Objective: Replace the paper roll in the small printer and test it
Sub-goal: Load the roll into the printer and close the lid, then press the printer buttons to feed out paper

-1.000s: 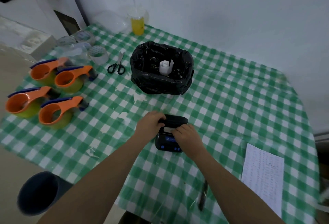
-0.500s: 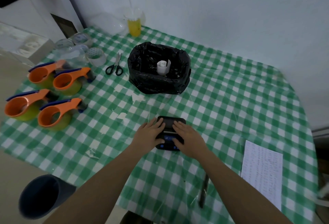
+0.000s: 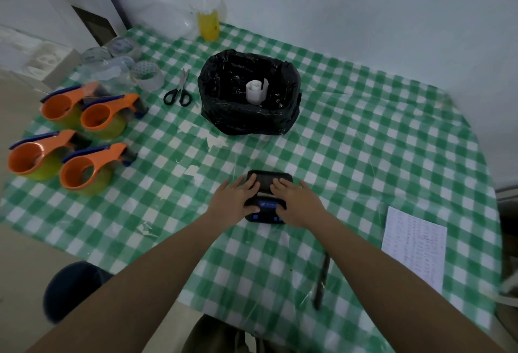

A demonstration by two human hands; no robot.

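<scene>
A small black printer [image 3: 268, 181] with a blue panel lies flat on the green checked tablecloth [image 3: 364, 151], lid down. My left hand [image 3: 235, 198] rests on its left side, fingers spread over the lid and thumb at the front edge. My right hand [image 3: 297, 202] lies flat on its right side in the same way. A strip of white paper shows at the slot between my hands. A white paper roll [image 3: 256, 91] stands inside a bin lined with a black bag [image 3: 249, 117] further back.
Several orange tape dispensers [image 3: 84, 139] sit at the left, with clear tape rolls [image 3: 147, 75] and scissors [image 3: 178, 89] behind them. A yellow drink cup [image 3: 208, 23] stands by the wall. A printed sheet [image 3: 414, 246] and a black pen [image 3: 321, 282] lie at the right front.
The printer's raised lid has been pushed down flat. Both hands went from gripping the lid's edge to lying spread across the top of the printer.
</scene>
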